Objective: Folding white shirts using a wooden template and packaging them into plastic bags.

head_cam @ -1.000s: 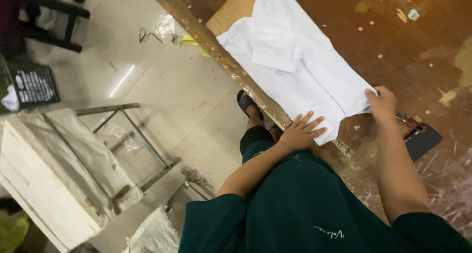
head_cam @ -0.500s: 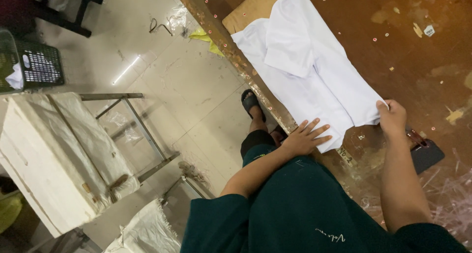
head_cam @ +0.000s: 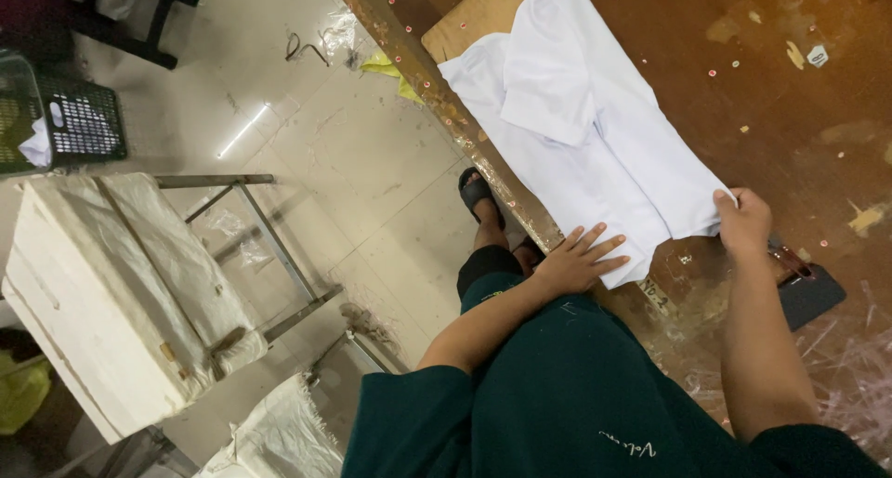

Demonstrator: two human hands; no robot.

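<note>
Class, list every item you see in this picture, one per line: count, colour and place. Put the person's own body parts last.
garment: one, white, folded on the table near its edge
table: one, brown wood, worn and speckled, upper right
cardboard sheet: one, tan, under the garment's far end
dark flat object: one, on the table by the right wrist
basket: one, dark green, floor at left
wrapped bundle: one, off-white, on a metal stand
sandal: one, black, on the person's foot
left hand: flat on the garment's near corner
right hand: pinching the garment's edge
</note>
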